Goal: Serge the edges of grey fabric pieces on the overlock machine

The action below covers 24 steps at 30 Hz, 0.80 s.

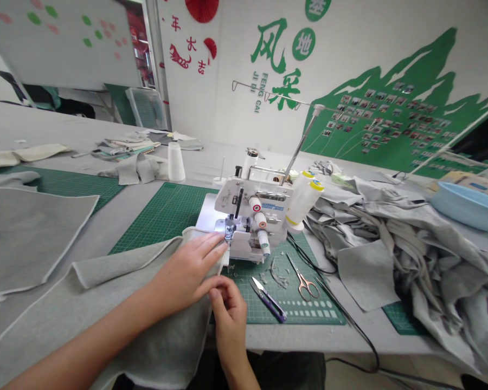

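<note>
A large piece of grey fabric (85,303) with pale stitched edges spreads over the table's front and hangs off it. Its far end lies at the needle area of a white overlock sewing machine (238,200), whose small lamp is lit. My left hand (189,268) rests flat on the fabric, fingers stretched toward the presser foot (229,227). Just right of it, my right hand (230,309) has its thumb and fingers closed on the fabric's right edge. The part pinched there is mostly hidden by my fingers.
Purple-handled thread snips (268,300) and scissors (305,281) lie on the green cutting mat (146,222) beside thread scraps. Black cables (366,341) run off the front edge. Grey cloth pieces (423,254) heap at right near a blue basin (472,206). Thread cones (305,206) stand behind the machine.
</note>
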Tool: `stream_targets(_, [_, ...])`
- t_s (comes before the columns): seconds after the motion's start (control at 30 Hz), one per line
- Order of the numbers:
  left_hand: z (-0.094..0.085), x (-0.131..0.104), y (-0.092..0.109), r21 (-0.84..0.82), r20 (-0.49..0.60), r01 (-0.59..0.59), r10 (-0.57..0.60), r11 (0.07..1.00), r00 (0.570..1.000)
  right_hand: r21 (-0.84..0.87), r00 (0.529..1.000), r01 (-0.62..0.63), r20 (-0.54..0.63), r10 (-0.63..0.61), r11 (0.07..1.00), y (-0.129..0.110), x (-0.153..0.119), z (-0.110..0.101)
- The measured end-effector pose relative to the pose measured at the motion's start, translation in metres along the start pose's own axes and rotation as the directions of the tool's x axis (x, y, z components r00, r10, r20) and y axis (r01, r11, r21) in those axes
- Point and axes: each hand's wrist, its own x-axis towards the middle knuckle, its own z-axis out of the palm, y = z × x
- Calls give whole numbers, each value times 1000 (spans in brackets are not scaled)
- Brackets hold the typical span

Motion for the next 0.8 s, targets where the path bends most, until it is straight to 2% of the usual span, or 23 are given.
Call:
stream_targets(0.17, [-1, 0, 2, -26, -33, -7, 6, 1000, 999, -78, 999, 43, 31, -41, 996, -3, 0, 0])
stream_targets(0.47, [-6, -20, 24, -2, -73, 7, -7, 1000, 997, -85, 999, 41, 37, -38, 996, -3, -2, -1])
stream_targets(0.8, [-4, -22, 27, -18, -89, 34, -36, 999, 995, -83, 999, 40, 27, -38, 996, -2, -2, -1])
